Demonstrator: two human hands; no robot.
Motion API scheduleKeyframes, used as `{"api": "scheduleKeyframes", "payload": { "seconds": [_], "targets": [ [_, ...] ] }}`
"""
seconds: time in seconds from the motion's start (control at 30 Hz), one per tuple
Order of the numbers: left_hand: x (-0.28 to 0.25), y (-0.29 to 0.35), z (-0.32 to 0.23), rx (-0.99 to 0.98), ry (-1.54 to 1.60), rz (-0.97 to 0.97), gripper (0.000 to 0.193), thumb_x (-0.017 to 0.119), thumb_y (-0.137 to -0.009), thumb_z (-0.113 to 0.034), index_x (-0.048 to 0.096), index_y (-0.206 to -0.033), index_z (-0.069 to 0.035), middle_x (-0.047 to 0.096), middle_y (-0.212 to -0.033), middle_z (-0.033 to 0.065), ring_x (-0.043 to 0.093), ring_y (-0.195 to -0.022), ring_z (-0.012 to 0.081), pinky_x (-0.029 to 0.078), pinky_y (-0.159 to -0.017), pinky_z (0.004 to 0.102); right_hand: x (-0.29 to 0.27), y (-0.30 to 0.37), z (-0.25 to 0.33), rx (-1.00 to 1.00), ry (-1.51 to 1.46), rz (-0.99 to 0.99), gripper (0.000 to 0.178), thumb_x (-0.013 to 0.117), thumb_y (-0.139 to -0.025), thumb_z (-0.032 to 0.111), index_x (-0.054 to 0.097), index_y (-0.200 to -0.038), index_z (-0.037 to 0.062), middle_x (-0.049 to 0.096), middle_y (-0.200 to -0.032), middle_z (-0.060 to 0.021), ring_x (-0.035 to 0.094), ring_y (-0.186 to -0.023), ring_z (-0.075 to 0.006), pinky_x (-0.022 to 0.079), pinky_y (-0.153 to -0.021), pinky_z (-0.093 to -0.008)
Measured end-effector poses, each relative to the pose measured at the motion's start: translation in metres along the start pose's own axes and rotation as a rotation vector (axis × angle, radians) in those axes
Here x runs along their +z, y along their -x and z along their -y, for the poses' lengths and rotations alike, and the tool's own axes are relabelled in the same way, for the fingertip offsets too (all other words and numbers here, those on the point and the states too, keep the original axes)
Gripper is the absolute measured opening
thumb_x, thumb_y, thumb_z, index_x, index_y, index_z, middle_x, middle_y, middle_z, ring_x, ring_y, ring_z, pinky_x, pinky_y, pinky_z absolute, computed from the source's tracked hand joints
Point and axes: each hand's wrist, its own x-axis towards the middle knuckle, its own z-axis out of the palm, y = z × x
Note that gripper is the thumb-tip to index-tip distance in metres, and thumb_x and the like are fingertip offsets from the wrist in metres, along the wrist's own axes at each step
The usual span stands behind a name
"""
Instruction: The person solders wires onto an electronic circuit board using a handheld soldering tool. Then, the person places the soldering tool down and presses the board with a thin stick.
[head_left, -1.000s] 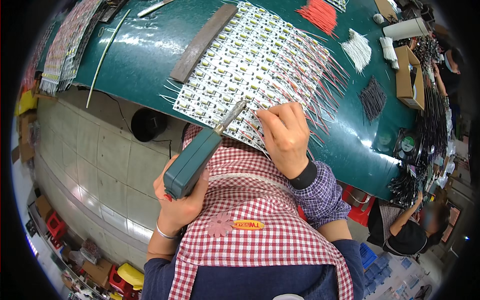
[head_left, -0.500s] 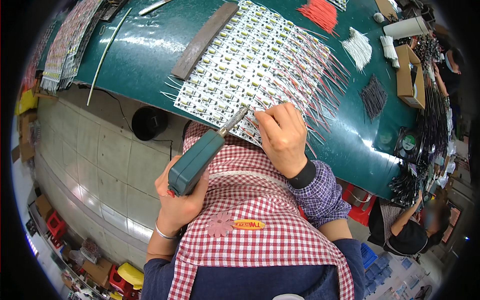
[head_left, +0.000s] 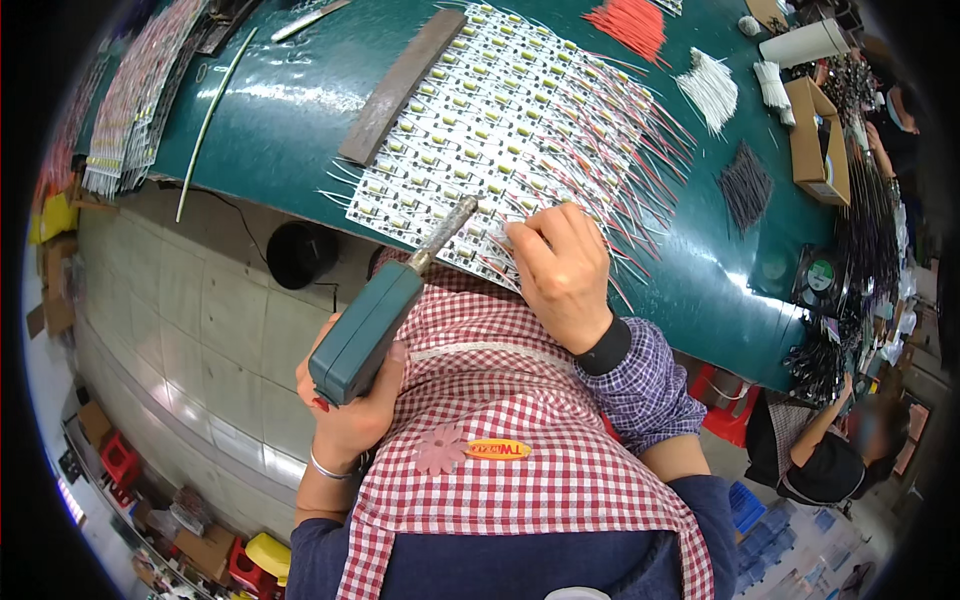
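My left hand (head_left: 355,412) is wrapped around the dark green body of a soldering gun (head_left: 370,322). Its metal tip slants up over the near part of a white circuit board panel (head_left: 440,175), which is covered in rows of small yellow-green and black components. Thumb and forefinger of my right hand (head_left: 563,278) are pinched together at the panel's near right part, beside thin wires; what they hold is too small to make out. Many red and white wires (head_left: 640,150) stick out from the panel's right side.
A dark flat bar (head_left: 405,88) lies along the panel's left edge. Bundles of red wires (head_left: 630,28), white wires (head_left: 710,90) and black wires (head_left: 745,187) lie on the green table, near a cardboard box (head_left: 815,140). A co-worker (head_left: 825,455) is at the right.
The soldering gun in my left hand has drawn back to the left, its tip moving away from my right fingertips. My right hand has barely moved and stays pinched.
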Motion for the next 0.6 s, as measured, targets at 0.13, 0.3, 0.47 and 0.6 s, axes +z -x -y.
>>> {"api": "scheduleKeyframes", "payload": {
  "seconds": [0.13, 0.3, 0.47, 0.6],
  "targets": [
    [-0.002, -0.003, 0.0, 0.041, -0.057, -0.013, 0.024, 0.079, -0.078, 0.001, 0.07, -0.1, 0.005, 0.071, -0.093, 0.0133, 0.069, -0.079, 0.0201, 0.054, -0.07, 0.0293, -0.003, 0.002, -0.001, 0.016, 0.011, 0.007, 0.018, 0.065, -0.074, 0.004, 0.066, -0.092, 0.0038, 0.054, -0.084, -0.0061, 0.054, -0.081, -0.0241, 0.043, -0.07, -0.0369],
    [-0.01, 0.003, 0.021, -0.138, -0.101, -0.154, 0.029, 0.082, -0.081, -0.003, 0.07, -0.105, 0.007, 0.073, -0.1, 0.0129, 0.069, -0.084, 0.0189, 0.055, -0.077, 0.0306, -0.005, 0.007, -0.002, 0.016, -0.008, 0.038, 0.015, 0.062, -0.075, 0.009, 0.063, -0.089, 0.0036, 0.054, -0.087, -0.0078, 0.055, -0.086, -0.0248, 0.045, -0.072, -0.0364],
    [-0.011, -0.021, 0.025, -0.093, 0.036, -0.155, 0.033, 0.079, -0.084, -0.001, 0.068, -0.114, 0.007, 0.072, -0.098, 0.0087, 0.062, -0.075, 0.0116, 0.048, -0.066, 0.0265, -0.038, 0.003, 0.001, 0.128, -0.183, -0.039, 0.017, 0.076, -0.078, 0.003, 0.071, -0.095, 0.0045, 0.063, -0.088, -0.0066, 0.061, -0.082, -0.025, 0.052, -0.07, -0.0373],
    [0.009, -0.029, 0.024, 0.062, 0.103, -0.128, 0.035, 0.077, -0.086, 0.0, 0.067, -0.118, 0.007, 0.07, -0.094, 0.0068, 0.054, -0.061, 0.0054, 0.041, -0.05, 0.0221, -0.079, 0.021, -0.057, 0.296, 0.097, -0.199, 0.013, 0.068, -0.081, 0.0, 0.069, -0.092, 0.0055, 0.064, -0.088, -0.0101, 0.062, -0.082, -0.0316, 0.052, -0.068, -0.0409]
  ]
}}
